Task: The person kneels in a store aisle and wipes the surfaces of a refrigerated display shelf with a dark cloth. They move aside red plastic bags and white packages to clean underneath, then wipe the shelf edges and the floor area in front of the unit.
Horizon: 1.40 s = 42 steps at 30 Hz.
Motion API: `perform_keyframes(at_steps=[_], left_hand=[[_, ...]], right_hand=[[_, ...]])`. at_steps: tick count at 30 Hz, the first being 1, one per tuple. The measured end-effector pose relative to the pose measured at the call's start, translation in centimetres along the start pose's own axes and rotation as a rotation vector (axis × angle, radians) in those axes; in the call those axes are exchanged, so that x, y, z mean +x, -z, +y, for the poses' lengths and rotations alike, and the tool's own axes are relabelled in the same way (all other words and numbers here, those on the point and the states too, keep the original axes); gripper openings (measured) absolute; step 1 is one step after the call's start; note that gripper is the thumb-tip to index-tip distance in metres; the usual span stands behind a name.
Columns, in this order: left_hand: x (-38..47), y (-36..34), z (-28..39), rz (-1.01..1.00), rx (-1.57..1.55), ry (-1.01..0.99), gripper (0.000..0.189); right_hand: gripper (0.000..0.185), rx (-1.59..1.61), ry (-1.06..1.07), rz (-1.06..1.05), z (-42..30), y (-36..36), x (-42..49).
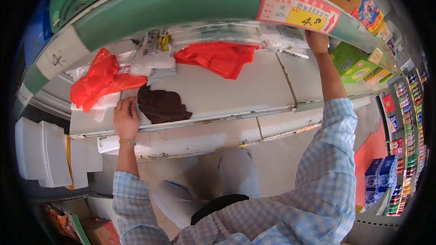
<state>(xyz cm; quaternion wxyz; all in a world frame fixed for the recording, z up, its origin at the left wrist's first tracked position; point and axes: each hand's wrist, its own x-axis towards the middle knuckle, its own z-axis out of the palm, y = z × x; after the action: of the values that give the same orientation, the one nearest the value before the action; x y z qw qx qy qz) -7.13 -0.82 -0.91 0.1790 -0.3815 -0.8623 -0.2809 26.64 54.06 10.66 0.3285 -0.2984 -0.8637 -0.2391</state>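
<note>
My left hand (126, 117) rests on the front part of a white metal shelf (218, 92), its fingers loosely bent with nothing visible in them. Just right of it lies a crumpled dark brown cloth (163, 105). Beyond the fingers, a red plastic bag (102, 81) is draped over white packs. My right hand (316, 41) reaches in at the back right, beside clear plastic packs (284, 37); its fingers are hidden behind the upper shelf's edge. Between the hands, another red plastic bag (221, 58) lies folded near a clear bag with dark print (155, 52).
The upper shelf's green edge (170, 8), with a red and yellow price tag (298, 8), overhangs the hands. Green boxes (352, 61) stand at right. White foam boxes (51, 153) are at left. Blue-wrapped bottle packs (379, 178) and stocked shelves are farther right.
</note>
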Motion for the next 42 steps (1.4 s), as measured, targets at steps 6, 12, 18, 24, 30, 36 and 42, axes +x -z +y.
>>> perform_keyframes(at_steps=[6,12,18,24,30,36,42], left_hand=[[0.0,0.9,-0.2,-0.051,0.012,0.000,0.021],[0.1,0.4,-0.1,-0.074,-0.008,0.032,0.021],[0.4,-0.2,0.2,-0.066,-0.047,0.044,0.021],[-0.5,1.0,-0.7,0.006,0.036,0.007,0.019],[0.3,-0.3,0.6,0.061,-0.043,0.023,0.017],[-0.2,-0.3,0.1,0.053,-0.026,0.039,0.018],[-0.3,0.8,0.3,0.039,0.016,0.058,0.019]], right_hand=[[0.062,0.109,0.190,-0.335,-2.9,-5.4,-0.3],[0.089,0.267,0.129,-0.649,-5.6,-4.8,2.2],[0.080,0.341,0.075,-0.567,-4.6,-7.8,3.0],[0.085,0.098,-0.009,-0.576,-7.2,-7.4,1.9],[0.059,0.176,0.216,-0.257,0.2,-9.5,-0.3],[0.059,-0.219,0.166,-0.306,-0.6,-12.5,2.8],[0.047,0.211,0.138,-0.482,-2.3,-9.0,3.6]])
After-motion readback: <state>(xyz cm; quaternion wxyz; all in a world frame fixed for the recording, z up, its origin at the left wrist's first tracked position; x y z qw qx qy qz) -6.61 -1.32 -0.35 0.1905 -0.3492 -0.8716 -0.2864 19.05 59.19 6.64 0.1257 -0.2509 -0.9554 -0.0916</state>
